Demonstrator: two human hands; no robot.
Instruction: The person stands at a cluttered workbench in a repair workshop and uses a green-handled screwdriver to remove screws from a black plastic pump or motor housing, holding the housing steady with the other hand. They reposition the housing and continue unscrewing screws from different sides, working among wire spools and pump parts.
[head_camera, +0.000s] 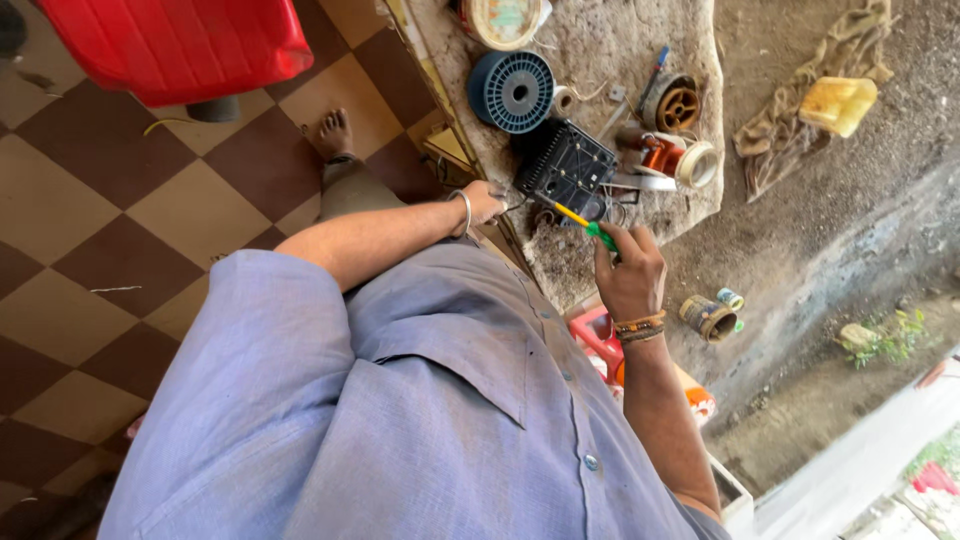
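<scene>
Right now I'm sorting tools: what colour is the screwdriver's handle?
Green, with a yellow shaft, seen in the head view: the screwdriver sits in the right hand.

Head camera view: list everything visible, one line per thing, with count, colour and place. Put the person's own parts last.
Black grid-faced unit: one, black, on the worktop by both hands.
Screwdriver: one, green and yellow handle, in the right hand, tip at the black unit.
Spool: one, blue, on the worktop above the unit.
Tape roll: one, pale, right of the unit.
Round metal part: one, rusty brown, near the worktop's right edge.
Worktop: one, grey, dusty.
Chair: one, red, top left on the checkered floor.
Rag: one, tan, on the ground, right.
Yellow container: one, on the rag.
Shirt: one, blue.
Foot: one, bare, on the floor.
Left hand: at the unit's edge.
Right hand: gripping the screwdriver.
</scene>
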